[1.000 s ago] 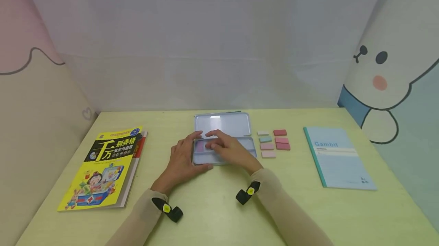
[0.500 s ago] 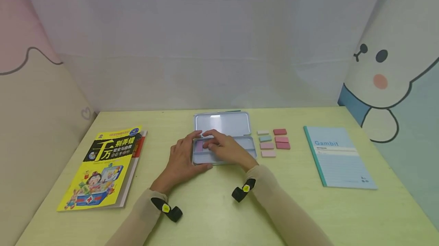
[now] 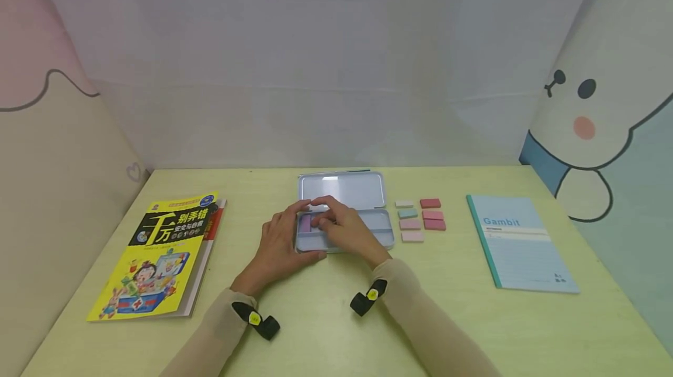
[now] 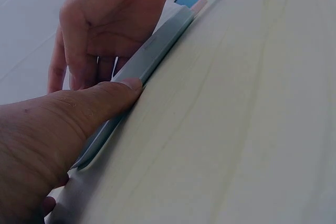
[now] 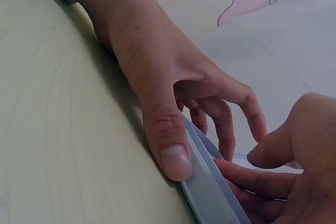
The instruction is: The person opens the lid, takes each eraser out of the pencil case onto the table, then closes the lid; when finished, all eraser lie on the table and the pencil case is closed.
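Observation:
A pale blue hinged case [image 3: 372, 240], like a pencil tin, lies open on the table with its lid [image 3: 342, 189] laid back. At its left end my left hand [image 3: 280, 242] grips it, thumb [image 5: 176, 161] along the front wall and fingers round the far-left side. My right hand [image 3: 348, 227] reaches over the case, fingertips down in the back compartment. A purple block [image 3: 305, 223] lies at that compartment's left end, just left of those fingertips. Whether the right fingers pinch another block is hidden by the hand itself.
Several small eraser-like blocks stand in two columns right of the case, among them a teal block [image 3: 407, 213] and a red block [image 3: 430, 203]. A yellow book [image 3: 152, 266] lies on the left, a light blue notebook [image 3: 523, 248] on the right. A white curtain [image 3: 336, 73] closes the back.
My right hand and forearm have shifted slightly left within the case, its fingertips nearer the purple block. The left hand keeps its hold on the case.

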Demonstrator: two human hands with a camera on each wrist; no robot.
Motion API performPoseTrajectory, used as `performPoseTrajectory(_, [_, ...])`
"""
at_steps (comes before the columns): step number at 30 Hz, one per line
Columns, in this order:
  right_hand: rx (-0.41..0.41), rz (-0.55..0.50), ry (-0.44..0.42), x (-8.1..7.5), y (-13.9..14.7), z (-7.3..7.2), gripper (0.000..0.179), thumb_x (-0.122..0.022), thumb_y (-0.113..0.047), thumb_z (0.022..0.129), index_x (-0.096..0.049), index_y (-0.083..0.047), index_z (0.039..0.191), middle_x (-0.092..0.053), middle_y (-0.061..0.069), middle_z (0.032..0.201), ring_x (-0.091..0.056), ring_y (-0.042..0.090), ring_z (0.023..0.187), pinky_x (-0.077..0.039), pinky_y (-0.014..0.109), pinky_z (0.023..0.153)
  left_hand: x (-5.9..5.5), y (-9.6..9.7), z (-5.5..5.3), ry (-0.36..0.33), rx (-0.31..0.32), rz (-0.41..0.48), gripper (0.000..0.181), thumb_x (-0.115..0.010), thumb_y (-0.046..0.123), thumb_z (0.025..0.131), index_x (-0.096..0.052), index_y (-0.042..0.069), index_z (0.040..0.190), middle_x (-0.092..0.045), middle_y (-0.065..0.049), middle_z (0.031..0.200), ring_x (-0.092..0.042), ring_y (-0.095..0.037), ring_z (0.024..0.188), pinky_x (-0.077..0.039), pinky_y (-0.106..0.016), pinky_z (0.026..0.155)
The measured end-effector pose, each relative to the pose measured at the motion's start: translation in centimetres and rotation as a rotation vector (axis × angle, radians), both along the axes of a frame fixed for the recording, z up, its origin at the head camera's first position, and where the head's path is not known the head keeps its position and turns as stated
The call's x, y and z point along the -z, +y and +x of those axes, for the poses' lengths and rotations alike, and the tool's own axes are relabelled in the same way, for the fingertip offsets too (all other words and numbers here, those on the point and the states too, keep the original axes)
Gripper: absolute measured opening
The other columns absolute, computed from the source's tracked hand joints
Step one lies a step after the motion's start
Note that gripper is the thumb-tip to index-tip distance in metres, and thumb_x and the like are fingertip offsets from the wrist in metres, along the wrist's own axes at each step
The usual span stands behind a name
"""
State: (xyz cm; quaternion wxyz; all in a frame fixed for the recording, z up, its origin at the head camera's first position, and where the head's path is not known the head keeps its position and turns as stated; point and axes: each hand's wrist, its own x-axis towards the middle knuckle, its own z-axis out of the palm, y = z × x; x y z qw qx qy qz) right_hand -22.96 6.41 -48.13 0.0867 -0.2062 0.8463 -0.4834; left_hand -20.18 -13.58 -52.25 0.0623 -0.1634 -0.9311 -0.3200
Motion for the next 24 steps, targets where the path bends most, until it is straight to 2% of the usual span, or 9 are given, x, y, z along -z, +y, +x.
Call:
performPoseTrajectory(9, [0.097,-0.049,0.033,0.4,-0.8,0.1,0.040,-0.057,-0.005,0.100,-0.060,-0.016,0.138,-0.085,0.005,0.108,-0.077,0.024,0.113,-0.050,0.042,0.102,0.1,0.0,-0.1,0.013,-0.002,0.003,0.119,-0.095,0.047,0.075,-0.022,0.026,0.166,-0.054,-0.005,0.157,-0.052,-0.040,0.139,-0.036,-0.060,0.110])
performPoseTrajectory(15, [0.135,-0.094,-0.001,0.5,-1.2,0.2,0.040,-0.058,-0.003,0.099,-0.061,-0.017,0.137,-0.085,0.005,0.106,-0.080,0.022,0.109,-0.049,0.039,0.101,0.1,0.0,-0.2,0.006,-0.018,0.015,0.126,-0.097,0.045,0.074,-0.016,0.021,0.167,-0.056,-0.005,0.155,-0.054,-0.037,0.132,-0.037,-0.059,0.109])
performPoseTrajectory(24, [0.176,-0.133,-0.037,0.4,-1.8,0.1,0.042,-0.065,-0.002,0.096,-0.061,-0.012,0.137,-0.084,0.011,0.112,-0.082,0.024,0.103,-0.059,0.045,0.100,0.0,0.2,-0.2,0.004,-0.039,0.047,0.139,-0.099,0.044,0.071,-0.007,0.017,0.170,-0.058,-0.003,0.155,-0.056,-0.036,0.132,-0.038,-0.058,0.109])
